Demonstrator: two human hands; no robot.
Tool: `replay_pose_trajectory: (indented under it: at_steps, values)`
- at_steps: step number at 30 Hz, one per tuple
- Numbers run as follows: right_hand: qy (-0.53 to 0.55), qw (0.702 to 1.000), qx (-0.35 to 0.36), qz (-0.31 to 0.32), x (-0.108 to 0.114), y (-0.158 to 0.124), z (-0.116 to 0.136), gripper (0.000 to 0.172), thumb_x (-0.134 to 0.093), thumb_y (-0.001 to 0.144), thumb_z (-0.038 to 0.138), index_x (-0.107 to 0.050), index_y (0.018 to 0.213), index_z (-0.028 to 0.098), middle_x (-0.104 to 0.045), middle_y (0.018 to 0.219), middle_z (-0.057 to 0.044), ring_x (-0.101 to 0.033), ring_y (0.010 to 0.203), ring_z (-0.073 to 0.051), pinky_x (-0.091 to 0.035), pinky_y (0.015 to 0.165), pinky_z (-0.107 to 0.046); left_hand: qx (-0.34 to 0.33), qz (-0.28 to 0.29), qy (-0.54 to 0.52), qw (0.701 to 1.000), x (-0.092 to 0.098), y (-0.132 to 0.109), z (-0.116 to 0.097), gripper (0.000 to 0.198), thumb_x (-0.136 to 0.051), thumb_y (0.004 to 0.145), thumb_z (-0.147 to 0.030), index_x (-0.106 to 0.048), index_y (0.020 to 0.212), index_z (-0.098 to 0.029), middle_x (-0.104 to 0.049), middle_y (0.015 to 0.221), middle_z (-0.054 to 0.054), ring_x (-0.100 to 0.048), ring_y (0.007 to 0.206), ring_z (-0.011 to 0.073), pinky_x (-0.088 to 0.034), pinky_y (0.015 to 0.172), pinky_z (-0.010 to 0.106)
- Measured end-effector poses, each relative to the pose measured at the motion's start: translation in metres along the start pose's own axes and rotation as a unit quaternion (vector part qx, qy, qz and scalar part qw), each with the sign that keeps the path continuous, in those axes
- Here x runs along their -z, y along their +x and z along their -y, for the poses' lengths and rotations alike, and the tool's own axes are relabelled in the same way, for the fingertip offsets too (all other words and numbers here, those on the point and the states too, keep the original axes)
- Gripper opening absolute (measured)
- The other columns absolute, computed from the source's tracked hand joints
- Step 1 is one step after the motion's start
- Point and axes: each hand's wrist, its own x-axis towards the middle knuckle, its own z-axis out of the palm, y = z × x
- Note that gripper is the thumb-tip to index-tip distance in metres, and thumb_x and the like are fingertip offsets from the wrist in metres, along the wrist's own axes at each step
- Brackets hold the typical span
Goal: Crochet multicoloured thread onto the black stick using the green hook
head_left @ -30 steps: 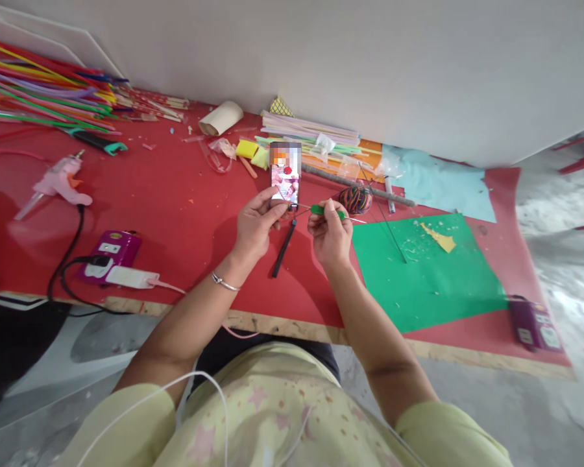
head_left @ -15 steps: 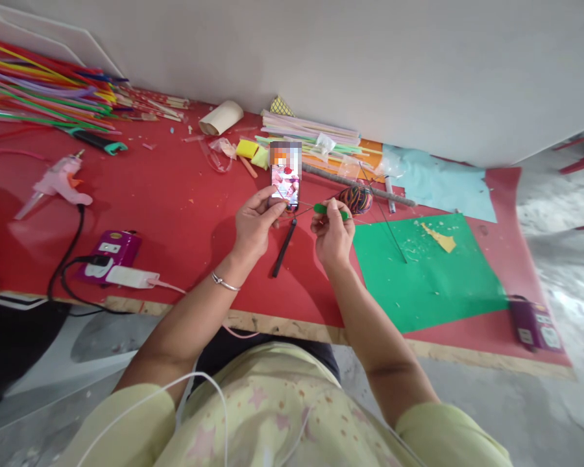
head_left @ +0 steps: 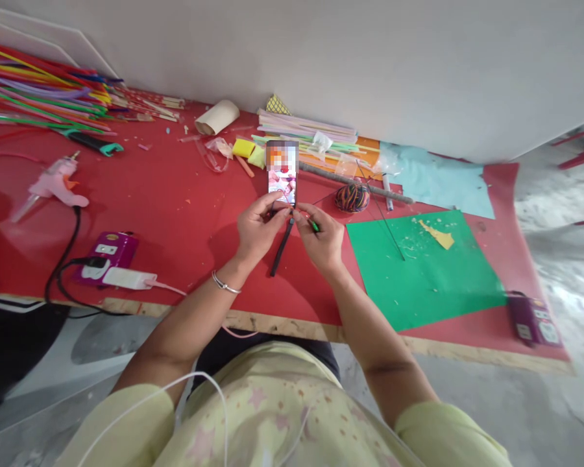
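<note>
My left hand point(head_left: 259, 226) is closed in a pinch on thin dark yarn, just below the lit phone point(head_left: 282, 178). Close against it, my right hand point(head_left: 322, 239) is closed around a green-handled crochet hook point(head_left: 314, 225); only a bit of the handle shows, and its tip is hidden between the fingers. A ball of multicoloured yarn point(head_left: 352, 198) lies right of the phone, with a strand leading toward the hands. Below the fingertips a flat black strip point(head_left: 282, 248) rests on the red table point(head_left: 199, 246).
A green sheet point(head_left: 423, 279) with scraps and a thin dark stick lies at right. Pastel straws, a long grey rod point(head_left: 355, 179) and blue paper point(head_left: 438, 181) are behind. At left are a pink glue gun point(head_left: 53, 183), a purple power strip point(head_left: 109, 253) with cords, and colourful pipe cleaners point(head_left: 39, 91).
My right hand has moved left with the green-handled hook, so its fingertips now meet those of my left hand. The handle has turned and is mostly covered. The left hand has barely moved.
</note>
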Motion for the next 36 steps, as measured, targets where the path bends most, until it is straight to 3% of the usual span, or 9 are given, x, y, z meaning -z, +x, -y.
replay_pose_trajectory:
  at_steps: [7,10,13,16,20,25,31,36]
  values:
    - [-0.020,1.000,0.022,0.005,0.000,0.001,-0.002,0.016,-0.069,0.093,0.029,-0.084,0.098,0.030,-0.083,0.092,-0.001,-0.071,0.079,-0.018,-0.056,0.082,-0.032,-0.007,0.000,0.009,1.000,-0.003,-0.003,-0.003,0.039,-0.089,0.079,-0.028,-0.082,0.118,-0.026,-0.083,0.098,0.004,-0.077,0.091,0.0163,-0.062,0.091,0.032]
    - [-0.012,1.000,0.012,-0.003,-0.002,0.000,0.001,0.014,-0.069,0.093,0.028,-0.083,0.096,0.028,-0.080,0.084,0.000,-0.065,0.070,-0.015,-0.052,0.074,-0.029,0.031,-0.012,-0.034,0.999,-0.006,-0.002,-0.003,0.043,-0.091,0.075,-0.028,-0.081,0.117,-0.025,-0.080,0.091,0.002,-0.073,0.077,0.0125,-0.060,0.072,0.026]
    - [0.001,1.000,0.007,-0.019,-0.004,-0.001,0.001,0.012,-0.072,0.092,0.032,-0.083,0.093,0.028,-0.078,0.080,0.001,-0.061,0.067,-0.014,-0.050,0.071,-0.029,0.116,-0.021,-0.095,0.989,-0.007,0.000,-0.005,0.048,-0.093,0.070,-0.031,-0.081,0.116,-0.023,-0.076,0.084,0.000,-0.063,0.061,0.0080,-0.048,0.053,0.021]
    - [0.003,1.000,0.002,-0.008,-0.004,0.000,-0.001,0.013,-0.072,0.093,0.034,-0.083,0.094,0.028,-0.077,0.081,0.001,-0.060,0.068,-0.014,-0.051,0.073,-0.029,0.154,-0.015,-0.126,0.980,-0.007,0.001,-0.008,0.047,-0.093,0.069,-0.030,-0.080,0.114,-0.022,-0.076,0.085,0.000,-0.062,0.061,0.0072,-0.046,0.051,0.020]
    - [0.007,1.000,-0.016,0.015,-0.001,0.002,-0.004,0.018,-0.076,0.092,0.039,-0.085,0.104,0.028,-0.073,0.075,0.002,-0.051,0.060,-0.012,-0.048,0.065,-0.027,0.094,-0.023,-0.094,0.991,-0.007,0.000,-0.008,0.046,-0.093,0.070,-0.029,-0.081,0.115,-0.024,-0.078,0.086,0.001,-0.064,0.065,0.0088,-0.051,0.056,0.022]
    - [0.012,1.000,-0.006,0.020,0.000,0.003,-0.004,0.015,-0.072,0.093,0.036,-0.084,0.093,0.027,-0.079,0.082,0.000,-0.065,0.073,-0.016,-0.053,0.074,-0.030,0.048,-0.017,-0.044,0.998,-0.009,-0.001,-0.001,0.040,-0.090,0.075,-0.028,-0.082,0.114,-0.026,-0.078,0.087,0.001,-0.063,0.063,0.0092,-0.052,0.057,0.023]
    - [-0.028,0.999,0.021,0.040,0.002,0.004,-0.005,0.014,-0.069,0.091,0.025,-0.082,0.095,0.030,-0.082,0.088,0.000,-0.071,0.078,-0.018,-0.054,0.077,-0.031,0.051,0.009,-0.047,0.998,-0.005,0.000,0.002,0.047,-0.092,0.072,-0.029,-0.080,0.117,-0.025,-0.079,0.091,0.003,-0.070,0.075,0.0130,-0.056,0.064,0.025]
    - [-0.080,0.995,0.051,0.029,-0.001,0.002,-0.013,0.013,-0.072,0.088,0.026,-0.082,0.094,0.030,-0.083,0.093,-0.003,-0.073,0.083,-0.021,-0.056,0.084,-0.033,0.026,-0.031,0.012,0.999,-0.007,-0.003,-0.001,0.038,-0.089,0.074,-0.025,-0.081,0.111,-0.022,-0.080,0.087,0.003,-0.073,0.078,0.0141,-0.059,0.075,0.027]
